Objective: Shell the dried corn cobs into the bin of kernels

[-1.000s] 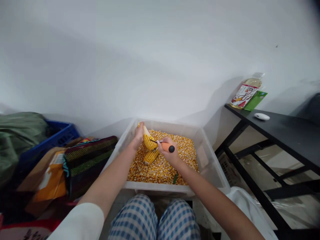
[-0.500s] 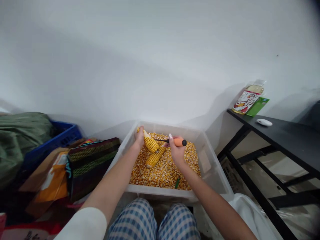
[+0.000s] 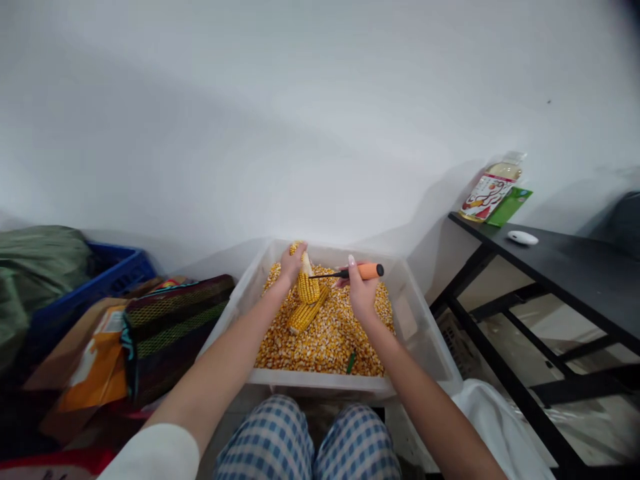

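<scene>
My left hand (image 3: 291, 261) is closed around the upper end of a corn cob (image 3: 309, 288), held tilted above the kernels with a pale stripped strip along its side. In my right hand (image 3: 361, 287) is a screwdriver (image 3: 371, 271) with an orange and black handle. Its thin dark shaft points left, and the tip meets the cob near the bare strip. A second corn cob (image 3: 305, 319) lies on the loose kernels (image 3: 320, 350) just below the held one. All this is over a translucent plastic bin (image 3: 320, 381) in front of my knees.
To the right stands a black table (image 3: 575, 267) carrying a bottle (image 3: 493, 190), a green packet (image 3: 510, 205) and a white oval object (image 3: 523, 237). On the left are a blue crate (image 3: 120, 270), a dark mesh bag (image 3: 175, 333) and cardboard. A green sliver (image 3: 351, 363) rests among the kernels.
The held cob has turned more upright, and my left hand has shifted slightly right. My right hand and the screwdriver have moved a little up and to the right. The view has shifted slightly.
</scene>
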A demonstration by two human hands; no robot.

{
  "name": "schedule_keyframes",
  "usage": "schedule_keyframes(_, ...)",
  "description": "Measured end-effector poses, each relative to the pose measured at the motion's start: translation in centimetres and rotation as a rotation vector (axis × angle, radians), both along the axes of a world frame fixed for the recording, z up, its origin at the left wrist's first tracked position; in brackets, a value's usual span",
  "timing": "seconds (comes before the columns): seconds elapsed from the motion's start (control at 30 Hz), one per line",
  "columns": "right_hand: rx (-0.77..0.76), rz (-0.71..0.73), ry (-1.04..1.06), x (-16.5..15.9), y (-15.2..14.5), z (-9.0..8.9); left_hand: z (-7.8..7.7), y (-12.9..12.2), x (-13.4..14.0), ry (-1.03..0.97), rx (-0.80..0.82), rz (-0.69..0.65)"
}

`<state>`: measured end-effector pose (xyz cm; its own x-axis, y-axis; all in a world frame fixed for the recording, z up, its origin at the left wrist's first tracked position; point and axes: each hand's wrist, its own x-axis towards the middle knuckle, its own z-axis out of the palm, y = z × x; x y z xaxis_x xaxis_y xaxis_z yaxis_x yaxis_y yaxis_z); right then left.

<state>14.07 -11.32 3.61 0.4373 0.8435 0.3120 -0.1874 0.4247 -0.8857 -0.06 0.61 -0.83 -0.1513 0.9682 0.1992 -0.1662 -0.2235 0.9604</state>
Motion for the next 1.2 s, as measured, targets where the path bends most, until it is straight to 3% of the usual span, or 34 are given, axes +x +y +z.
schedule_keyframes(0.23, 0.060, -0.051, -0.161, 2.3, 0.8, 2.2, 2.1, -3.2, 2.7, 0.345, 0.251, -0.081)
schedule_keyframes(0.47, -0.073, -0.058, -0.217, 4.7, 2.6, 3.0, 2.6, -5.1, 5.4, 0.655, 0.425, -0.272)
schedule_keyframes(0.6, -0.067, -0.070, -0.168, 5.6, 2.3, 2.1, 2.5, -5.1, 5.9, 0.690, 0.434, -0.324)
schedule_keyframes(0.87, -0.039, -0.059, -0.146, 4.9, 2.2, 1.8, 2.8, -4.5, 5.1, 0.611, 0.425, -0.301)
schedule_keyframes(1.2, -0.011, -0.183, -0.128, 3.9, 5.3, 2.2, 2.5, -4.4, 5.5, 0.700, 0.395, -0.228)
